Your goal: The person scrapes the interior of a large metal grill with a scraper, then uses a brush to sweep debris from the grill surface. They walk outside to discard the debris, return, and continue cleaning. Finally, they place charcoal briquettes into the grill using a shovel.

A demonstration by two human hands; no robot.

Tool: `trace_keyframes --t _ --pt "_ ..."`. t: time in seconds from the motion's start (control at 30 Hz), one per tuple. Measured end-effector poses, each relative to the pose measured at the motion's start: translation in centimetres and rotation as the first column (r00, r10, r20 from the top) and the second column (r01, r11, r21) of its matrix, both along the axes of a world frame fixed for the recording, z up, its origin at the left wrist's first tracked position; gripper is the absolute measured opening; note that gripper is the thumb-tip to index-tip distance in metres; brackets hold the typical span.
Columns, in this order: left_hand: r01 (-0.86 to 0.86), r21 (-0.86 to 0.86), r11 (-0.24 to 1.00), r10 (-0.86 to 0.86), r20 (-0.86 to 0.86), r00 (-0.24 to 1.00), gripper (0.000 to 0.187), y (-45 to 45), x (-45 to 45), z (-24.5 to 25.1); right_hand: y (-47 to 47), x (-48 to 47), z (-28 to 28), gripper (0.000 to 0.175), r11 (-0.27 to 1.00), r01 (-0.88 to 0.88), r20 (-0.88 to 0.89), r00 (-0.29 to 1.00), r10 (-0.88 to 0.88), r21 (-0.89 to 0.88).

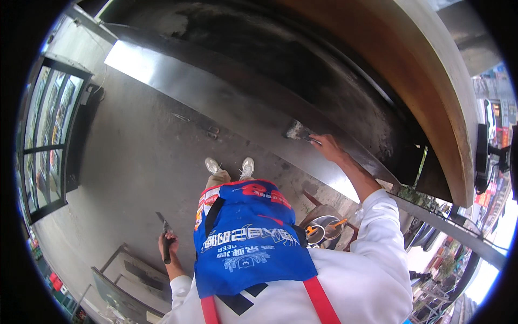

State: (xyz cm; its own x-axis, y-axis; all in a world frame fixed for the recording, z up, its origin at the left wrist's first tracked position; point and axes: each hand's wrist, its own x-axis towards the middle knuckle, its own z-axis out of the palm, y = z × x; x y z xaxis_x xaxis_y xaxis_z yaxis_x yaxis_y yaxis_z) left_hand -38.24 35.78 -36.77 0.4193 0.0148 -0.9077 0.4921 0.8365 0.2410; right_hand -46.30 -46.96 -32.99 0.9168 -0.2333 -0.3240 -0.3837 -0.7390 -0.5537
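My right hand [328,147] is out to the right, closed around the handle of a wide flat scraper or brush [298,130]. Its broad end is spotted with pale residue and lies at or just over the long grey metal panel [226,101]; contact is unclear. Behind the panel stretches a dark, soot-stained surface [283,56]. Low on the left, my left hand [169,242] grips the dark handle of a narrow-bladed tool [162,220], perhaps a scraper or knife. That blade points away from me over the floor, apart from the panel.
A curved brown hood-like edge [441,101] arches over the right. Beside my right hip, metal bowls [315,227] with orange-handled utensils stand on a wooden stool or chair. A glass-front display cabinet [46,141] is at left, a low table [121,291] behind-left. Small items [212,132] lie on the floor [137,154].
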Motion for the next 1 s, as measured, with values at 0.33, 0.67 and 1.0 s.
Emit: trace_keyframes --t 0.33,0.67,1.0 --pt "-0.066 -0.019 0.998 0.066 0.020 0.998 0.022 0.5 -5.5 -0.9 8.9 19.2 -1.8 0.032 1.000 0.009 0.067 0.998 -0.008 -0.018" --pt "-0.092 0.051 0.994 0.089 0.061 0.994 0.024 1.8 -6.8 0.4 16.8 37.4 1.7 0.038 0.984 -0.114 0.292 0.954 0.069 0.139" --pt "-0.047 -0.063 0.997 0.054 0.114 0.992 0.018 2.1 -4.8 -0.9 8.0 1.6 5.1 0.037 0.986 0.121 -0.047 0.992 -0.116 0.119"
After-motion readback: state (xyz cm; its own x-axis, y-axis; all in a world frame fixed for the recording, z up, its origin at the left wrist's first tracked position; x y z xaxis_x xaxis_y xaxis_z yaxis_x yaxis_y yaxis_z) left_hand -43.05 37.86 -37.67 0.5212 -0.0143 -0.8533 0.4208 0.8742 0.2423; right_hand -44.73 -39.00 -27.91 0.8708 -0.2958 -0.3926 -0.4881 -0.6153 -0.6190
